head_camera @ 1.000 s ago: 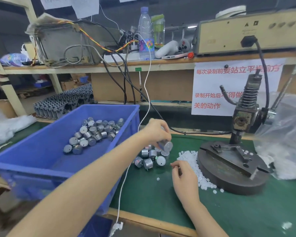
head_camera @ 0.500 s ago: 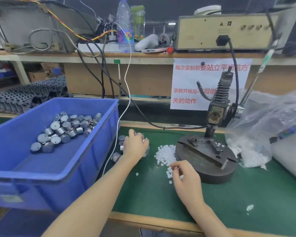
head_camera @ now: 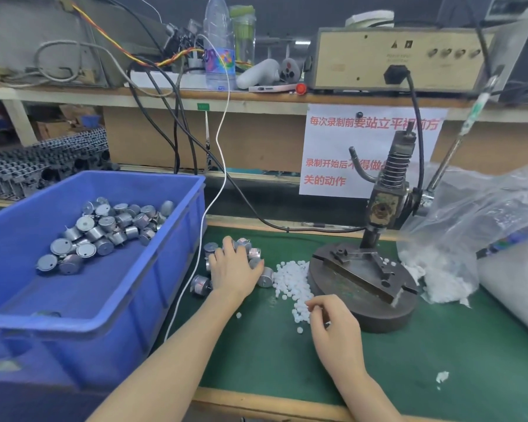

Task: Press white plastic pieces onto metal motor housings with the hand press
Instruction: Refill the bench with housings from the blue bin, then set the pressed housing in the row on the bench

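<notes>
Several metal motor housings (head_camera: 200,284) lie on the green mat (head_camera: 256,345) beside the blue bin. My left hand (head_camera: 232,271) rests palm down on this pile, its fingers spread over the housings. A heap of small white plastic pieces (head_camera: 290,277) lies between the housings and the hand press (head_camera: 363,287). My right hand (head_camera: 333,325) sits at the near end of that heap, fingers curled, fingertips pinching a white piece. The press fixture holds no housing.
A blue bin (head_camera: 119,309) on the left holds several more housings (head_camera: 104,229). A clear bag of white pieces (head_camera: 457,239) lies right of the press. The press lever (head_camera: 457,138) slants up to the right. Cables (head_camera: 201,226) hang from the shelf.
My left hand held a housing above the pile, then came down onto the housings on the mat. My right hand stayed at the white pieces. The view swung to the right.
</notes>
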Demonstrator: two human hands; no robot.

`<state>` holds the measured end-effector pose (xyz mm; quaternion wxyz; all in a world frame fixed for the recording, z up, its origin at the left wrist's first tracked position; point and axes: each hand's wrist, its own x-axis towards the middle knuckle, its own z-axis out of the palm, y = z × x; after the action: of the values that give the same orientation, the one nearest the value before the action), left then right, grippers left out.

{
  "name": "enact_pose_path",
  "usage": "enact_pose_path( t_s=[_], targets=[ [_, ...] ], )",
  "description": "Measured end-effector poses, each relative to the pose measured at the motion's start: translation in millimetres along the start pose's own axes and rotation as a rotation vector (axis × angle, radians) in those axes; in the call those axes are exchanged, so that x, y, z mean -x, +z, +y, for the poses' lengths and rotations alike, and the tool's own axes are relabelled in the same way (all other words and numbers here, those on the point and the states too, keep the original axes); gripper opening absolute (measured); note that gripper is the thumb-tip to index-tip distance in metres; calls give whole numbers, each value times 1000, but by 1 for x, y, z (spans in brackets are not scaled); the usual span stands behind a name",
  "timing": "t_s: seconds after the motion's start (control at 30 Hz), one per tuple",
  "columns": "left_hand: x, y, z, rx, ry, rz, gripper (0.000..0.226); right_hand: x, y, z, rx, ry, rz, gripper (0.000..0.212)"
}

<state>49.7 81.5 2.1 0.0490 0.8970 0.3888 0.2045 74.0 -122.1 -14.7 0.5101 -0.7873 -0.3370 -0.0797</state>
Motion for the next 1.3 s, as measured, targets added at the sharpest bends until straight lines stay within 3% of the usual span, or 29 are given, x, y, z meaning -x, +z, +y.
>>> enact_pose_path(
  t_s=[0.17,0.27,0.37,0.5,0.57,0.67,0.8,0.93,1.0,1.07,1.2,1.3],
  targets=[
    [3,-5,-1,59,-7,83,32,3,2,2,42,-17,-39,28],
    [10,-13,6,419,11,140,22,3,3,2,41,-15,-31,28],
    [28,-26,21,693,141,145,21,1,4,1,81,-18,-46,21],
    [66,-31,38,946,282,-126,32,0,5,-3,91,-24,-80,33],
    [84,-24,43,976,297,-219,38,1,2,-4,81,-33,-77,41],
    [102,-13,44,1010,220,-166,39,2,0,-3,59,-64,-83,43],
    [107,-8,40,1048,138,-129,49,4,0,-1,60,-107,-233,42],
    [113,-7,43,969,279,-166,58,3,-3,1,-90,-4,-159,39],
    [115,-6,44,931,354,-183,59,0,-2,2,-78,41,-112,29],
    [116,-4,44,887,386,-167,60,-2,0,4,-46,65,-95,32],
    [115,-5,40,866,305,-128,46,-3,0,8,13,36,-69,34],
    [108,-3,34,798,277,-253,31,-5,-3,11,-11,78,-32,21]
  ],
)
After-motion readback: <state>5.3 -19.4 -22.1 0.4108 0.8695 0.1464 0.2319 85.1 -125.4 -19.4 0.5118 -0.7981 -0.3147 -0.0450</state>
